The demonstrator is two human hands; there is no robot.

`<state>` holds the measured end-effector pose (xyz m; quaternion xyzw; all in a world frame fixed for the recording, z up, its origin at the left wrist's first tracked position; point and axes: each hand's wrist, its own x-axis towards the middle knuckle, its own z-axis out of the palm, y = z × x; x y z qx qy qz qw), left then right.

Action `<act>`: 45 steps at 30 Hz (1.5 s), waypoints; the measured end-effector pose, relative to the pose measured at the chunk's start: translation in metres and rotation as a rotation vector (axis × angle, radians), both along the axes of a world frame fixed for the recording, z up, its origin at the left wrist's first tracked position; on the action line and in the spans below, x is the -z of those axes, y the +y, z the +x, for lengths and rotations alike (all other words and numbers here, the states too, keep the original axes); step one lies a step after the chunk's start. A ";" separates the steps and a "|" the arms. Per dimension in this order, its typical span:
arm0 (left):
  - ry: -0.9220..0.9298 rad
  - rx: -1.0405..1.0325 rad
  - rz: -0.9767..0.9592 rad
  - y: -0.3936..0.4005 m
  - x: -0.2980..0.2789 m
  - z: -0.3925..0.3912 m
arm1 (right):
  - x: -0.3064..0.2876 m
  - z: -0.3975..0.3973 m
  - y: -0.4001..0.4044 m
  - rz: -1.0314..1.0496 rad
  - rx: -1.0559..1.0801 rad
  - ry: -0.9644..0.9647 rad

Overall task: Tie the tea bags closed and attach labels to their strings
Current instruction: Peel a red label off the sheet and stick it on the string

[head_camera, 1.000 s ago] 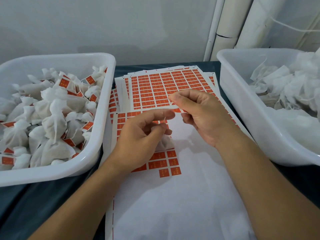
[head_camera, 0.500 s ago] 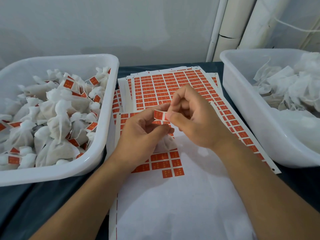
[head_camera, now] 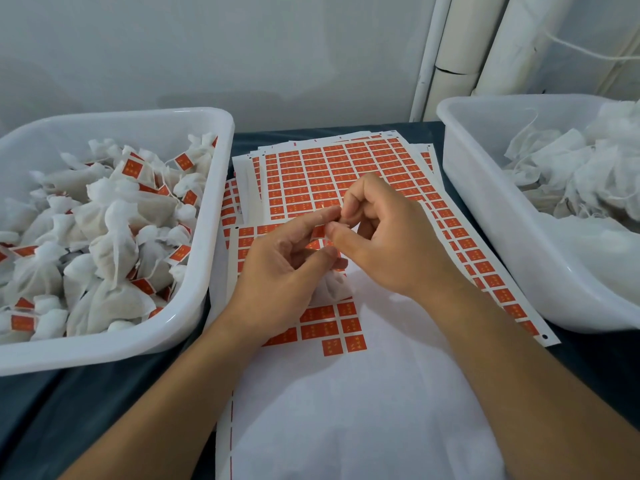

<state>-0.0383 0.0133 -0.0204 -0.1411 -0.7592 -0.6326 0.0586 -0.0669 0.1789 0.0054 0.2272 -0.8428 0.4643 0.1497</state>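
Head view, only camera. Left hand [head_camera: 277, 271] and right hand [head_camera: 384, 244] meet above the near label sheet [head_camera: 332, 327], fingertips touching. Both pinch one orange label [head_camera: 318, 233] between thumb and forefinger; remaining fingers loosely curled. Judgement: the label is being folded over a string, which would explain two opposed pinches (the string itself is too fine to make out). A white tea bag [head_camera: 330, 284] shows just below the hands, partly hidden under the left palm; whether it hangs or rests on the sheet, cannot tell.

Placement reads as a work line. Right tub [head_camera: 485, 209] holds unlabelled white bags; left tub [head_camera: 194, 271] holds tied tea bags carrying orange labels, likely the finished pile. Stacked full label sheets [head_camera: 346, 168] lie between the tubs, within reach of both hands. Near sheet is mostly stripped, a few labels left at its middle.

Risk, judged: adhesive catching a fingertip or closing crooked.
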 end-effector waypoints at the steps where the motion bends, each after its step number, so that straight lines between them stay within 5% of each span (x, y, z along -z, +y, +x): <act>1: -0.001 -0.003 0.008 0.000 0.000 0.000 | 0.000 0.000 0.000 0.010 0.012 0.003; 15: 0.061 -0.111 -0.057 0.006 -0.003 0.003 | 0.002 -0.002 0.003 0.202 0.095 -0.053; 24: 0.061 -0.125 -0.051 0.006 -0.008 0.006 | -0.004 -0.003 0.005 -0.010 -0.076 -0.118; 37: -0.015 -0.169 -0.101 0.007 -0.007 0.004 | 0.001 -0.003 -0.003 0.184 -0.023 -0.008; 45: 0.009 -0.327 -0.172 0.006 -0.007 0.005 | 0.000 -0.002 -0.003 0.000 -0.019 -0.076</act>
